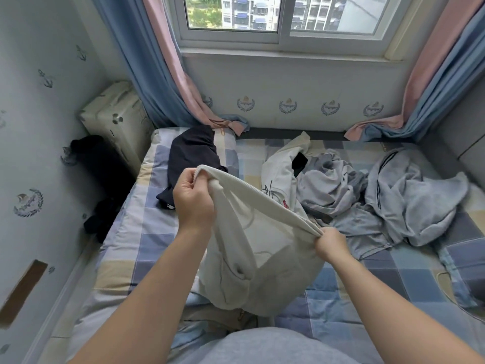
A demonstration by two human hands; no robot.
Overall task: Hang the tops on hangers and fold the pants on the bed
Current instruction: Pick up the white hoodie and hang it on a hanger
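Note:
I hold cream-white pants point(262, 258) up over the bed by their ribbed waistband. My left hand point(193, 198) grips the waistband's left end and my right hand point(332, 244) pinches its right end, so the band stretches between them. The legs hang down and bunch on the checked bedsheet point(147, 240). A dark navy garment point(193, 156) lies at the bed's far left. A white top with a print point(278, 164) lies behind the pants. Crumpled grey clothes point(333, 187) and a light grey garment with dark stripes point(414, 198) lie to the right.
The bed fills the space under a window point(280, 19) with pink and blue curtains point(162, 74). A cream suitcase-like case point(115, 119) and dark bags point(102, 174) stand in the gap by the left wall. No hanger is in view.

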